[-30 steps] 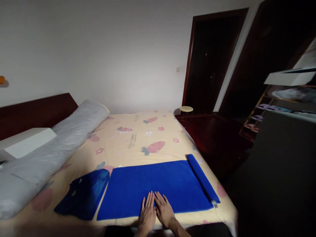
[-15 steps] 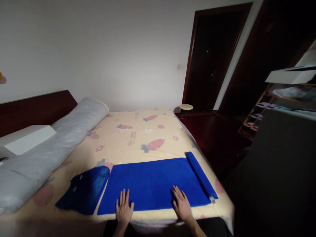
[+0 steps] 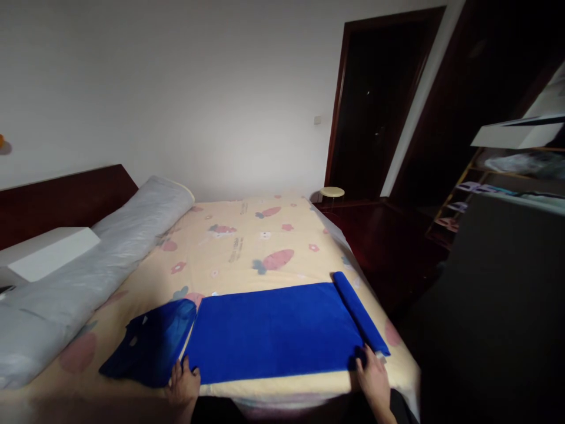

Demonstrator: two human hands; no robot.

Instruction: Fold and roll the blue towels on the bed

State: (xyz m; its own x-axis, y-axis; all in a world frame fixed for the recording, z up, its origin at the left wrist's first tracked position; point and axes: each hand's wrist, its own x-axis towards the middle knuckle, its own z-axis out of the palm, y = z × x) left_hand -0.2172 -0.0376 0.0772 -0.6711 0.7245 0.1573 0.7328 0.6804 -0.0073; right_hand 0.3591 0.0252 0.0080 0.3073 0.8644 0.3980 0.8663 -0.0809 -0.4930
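A blue towel (image 3: 273,330) lies flat across the near part of the bed, its right end wound into a narrow roll (image 3: 362,315) with a small white tag at the near tip. My left hand (image 3: 184,386) rests at the towel's near left corner, fingers apart. My right hand (image 3: 374,377) touches the towel's near right edge beside the roll's tip, thumb and fingers apart. To the left, close to my left hand, is a crumpled, partly see-through blue bag (image 3: 154,341).
The bed (image 3: 238,235) has a yellow sheet with carrot prints. A long grey wrapped roll (image 3: 110,253) and a white box (image 3: 53,253) lie along the dark headboard (image 3: 66,197). A round stool (image 3: 332,192) stands by the door; a shelf rack (image 3: 468,182) is at right.
My hands have moved apart from the towel's near edge, the left one leftward to the corner, the right one rightward to the roll. Towel and roll look unchanged.
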